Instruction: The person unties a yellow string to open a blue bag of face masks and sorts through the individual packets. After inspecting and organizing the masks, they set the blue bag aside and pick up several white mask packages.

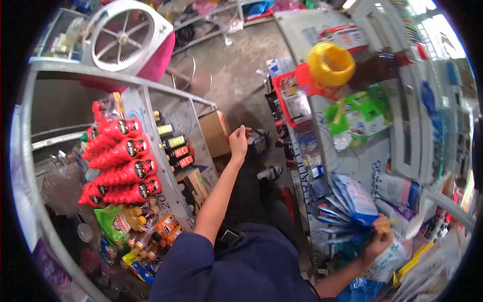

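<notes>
My right hand (381, 237) is closed at the lower right on the near end of a fanned bundle of blue-and-white packets (352, 199). The bundle spreads away from my fingers over the grey counter. What the packets hold cannot be made out. My left hand (240, 141) hangs over the aisle near a brown cardboard box (215, 133). Its fingers are loosely bent and somewhat apart, with nothing visible in them.
Rows of red bottles (126, 151) stand on the left shelf, with snack packs (168, 226) nearer me. A yellow tape roll (331, 63), a red basket (287, 98) and a green pack (359, 113) are on the right. A white fan (123, 38) stands at the back left.
</notes>
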`<state>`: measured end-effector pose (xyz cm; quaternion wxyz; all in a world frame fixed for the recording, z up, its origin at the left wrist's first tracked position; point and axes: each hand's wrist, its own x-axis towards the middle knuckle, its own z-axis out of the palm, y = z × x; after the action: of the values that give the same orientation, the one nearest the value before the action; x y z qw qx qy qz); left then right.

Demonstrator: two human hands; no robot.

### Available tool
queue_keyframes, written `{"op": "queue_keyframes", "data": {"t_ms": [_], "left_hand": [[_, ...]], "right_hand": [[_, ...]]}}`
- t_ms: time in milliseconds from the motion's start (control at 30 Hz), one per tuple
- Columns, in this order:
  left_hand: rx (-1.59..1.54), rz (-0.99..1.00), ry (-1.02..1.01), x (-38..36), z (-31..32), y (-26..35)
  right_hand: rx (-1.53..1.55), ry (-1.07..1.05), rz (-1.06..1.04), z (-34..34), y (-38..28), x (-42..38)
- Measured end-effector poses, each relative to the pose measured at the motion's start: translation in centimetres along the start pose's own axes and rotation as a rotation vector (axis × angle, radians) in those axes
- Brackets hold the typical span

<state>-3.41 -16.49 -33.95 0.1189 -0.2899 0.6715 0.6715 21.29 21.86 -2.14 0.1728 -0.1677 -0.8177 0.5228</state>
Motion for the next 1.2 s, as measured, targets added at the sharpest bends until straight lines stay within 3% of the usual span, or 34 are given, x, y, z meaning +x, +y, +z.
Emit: {"op": "queue_keyframes", "data": {"t_ms": [67, 167, 233, 333, 367, 733, 767, 900, 1067, 1200], "left_hand": [[0.089, -0.172, 0.049, 3.1, -1.2, -7.8], [0.324, -0.348, 0.061, 5.4, -1.9, -17.8], [0.452, -0.504, 0.022, 6.2, -2.3, -23.1], [0.818, -0.328, 0.055, 7.4, -2.2, -29.3], [0.815, -0.340, 0.045, 7.7, -1.9, -31.0], [1.047, -0.315, -0.244, 22.3, 1.3, -45.0], [1.015, -0.397, -0.318, 23.5, 1.5, -45.7], [1.093, -0.325, -0.396, 26.3, 3.2, -49.5], [1.210, -0.261, -0.516, 28.8, 4.3, -52.2], [1.285, -0.195, -0.551, 27.8, 4.2, -49.8]], "right_hand": [[-0.069, 0.108, 0.030, -0.3, 0.3, 0.4], [0.086, 0.075, -0.104, -4.4, 3.8, 0.1], [0.001, 0.075, -0.097, -3.9, 5.2, 1.7], [-0.192, 0.088, -0.033, -2.1, 7.4, 4.1], [-0.259, 0.082, -0.006, -1.6, 7.9, 4.9], [-0.630, 0.039, 0.123, 4.2, 13.3, 10.7], [-0.645, 0.037, 0.128, 4.7, 13.7, 10.9], [-0.700, 0.051, 0.140, 6.2, 15.0, 11.7], [-0.747, 0.074, 0.152, 7.2, 15.9, 12.1], [-0.777, 0.083, 0.170, 7.2, 15.0, 11.8]]}}
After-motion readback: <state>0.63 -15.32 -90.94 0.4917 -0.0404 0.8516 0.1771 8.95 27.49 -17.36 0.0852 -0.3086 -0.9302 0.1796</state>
